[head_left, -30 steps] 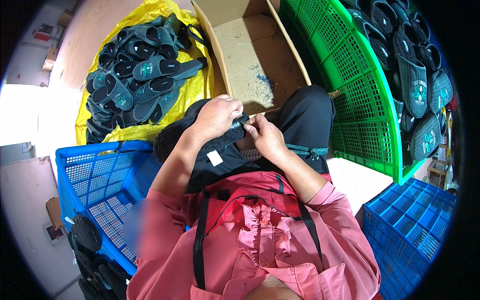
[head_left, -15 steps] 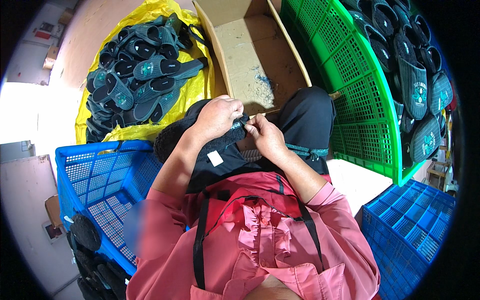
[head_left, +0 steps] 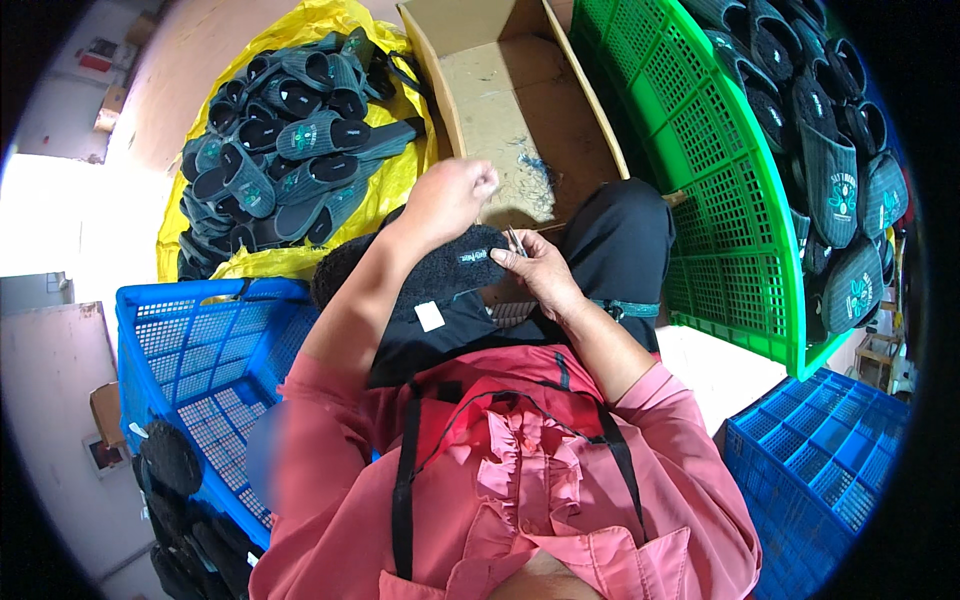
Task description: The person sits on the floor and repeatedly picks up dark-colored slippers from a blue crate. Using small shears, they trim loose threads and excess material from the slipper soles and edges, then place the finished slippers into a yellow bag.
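Observation:
A black fleecy slipper sole with a small printed label lies across my lap. My right hand pinches its right end between thumb and fingers. A thin metal tool sticks up from the same hand; its kind is hard to tell. Above the sole, my left hand is raised with its fingers closed, and whatever they hold, if anything, is hidden. The left forearm covers part of the sole. Just below the sole, a small white tag shows against my dark trousers.
An open cardboard box with thread scraps stands ahead. Grey slippers heap on a yellow sheet at left. A green crate stands at right, with slippers beyond. Blue crates flank me; black soles lie lower left.
My left hand has lifted off the sole's right end and moved up, uncovering the label. My right hand still grips that end, and the metal tool now shows.

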